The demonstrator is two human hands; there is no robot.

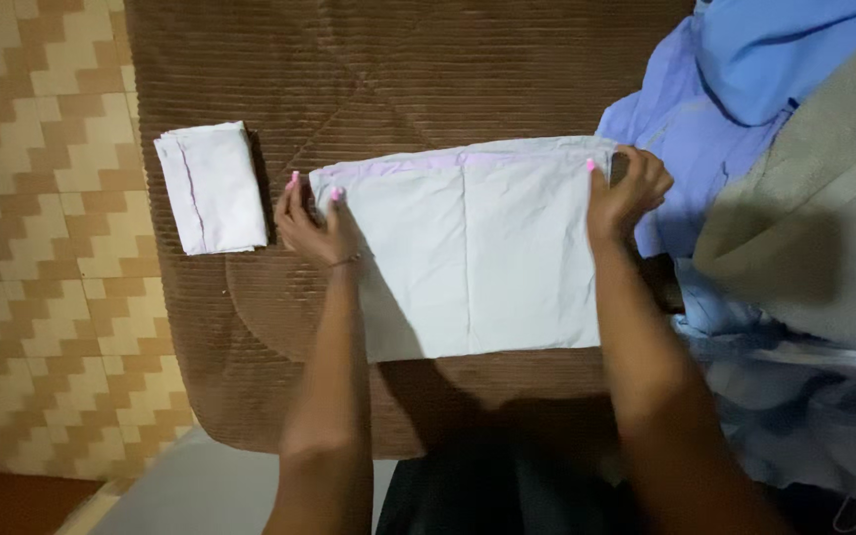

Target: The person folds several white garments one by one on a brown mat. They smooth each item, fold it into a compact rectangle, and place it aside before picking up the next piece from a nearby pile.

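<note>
White cloth (468, 258) flat on brown mat (398, 79); both hands, left (311, 223), right (626, 193), arms outstretched, pinching far corners.

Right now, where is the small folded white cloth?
In the head view, the small folded white cloth lies at the brown mat's left edge, just left of the left hand.

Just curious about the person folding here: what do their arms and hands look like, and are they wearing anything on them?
Both forearms are bare, with no sleeves in view. The left hand has a thin bracelet at the wrist. The fingernails on it and on the right hand are painted pink. No gloves or rings can be made out.
</note>
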